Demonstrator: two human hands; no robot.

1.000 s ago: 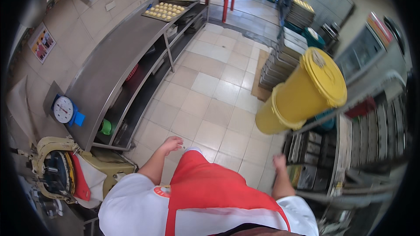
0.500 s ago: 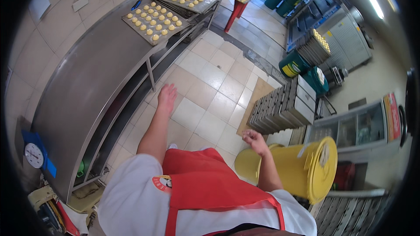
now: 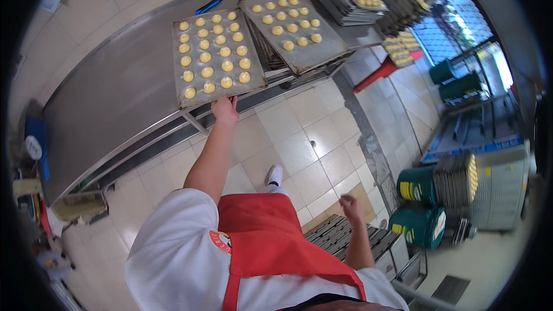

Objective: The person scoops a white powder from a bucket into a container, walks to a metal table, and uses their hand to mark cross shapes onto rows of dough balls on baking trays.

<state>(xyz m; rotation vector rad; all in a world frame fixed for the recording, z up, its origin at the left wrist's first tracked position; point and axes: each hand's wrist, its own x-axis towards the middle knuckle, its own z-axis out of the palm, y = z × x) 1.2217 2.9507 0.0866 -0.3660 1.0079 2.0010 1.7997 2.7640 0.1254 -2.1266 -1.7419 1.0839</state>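
Observation:
My left hand (image 3: 224, 108) is closed at the near edge of a metal baking tray (image 3: 193, 75), with part of its fingers hidden at the rim. Rows of small round yellow dough pieces (image 3: 227, 65) sit spaced out on this tray, which rests on the steel table (image 3: 109, 89). Beside it on the right, a second baking tray (image 3: 315, 56) with similar dough pieces lies on top of a stack of trays. My right hand (image 3: 350, 208) hangs in the air to the right of my red apron, fingers curled, with nothing visible in it.
A blue-handled tool (image 3: 212, 4) lies behind the trays. Further right stand a loaded tray stack (image 3: 351, 8) and a red stand (image 3: 377, 74). Metal pans (image 3: 337, 236) and green bins (image 3: 417, 226) stand on the right. A blue scale (image 3: 36, 144) sits at the table's left end.
I have moved nearer to the trays and turned to the right. My left hand has gone from hanging free to the edge of the tray. My right hand stays free in the air.

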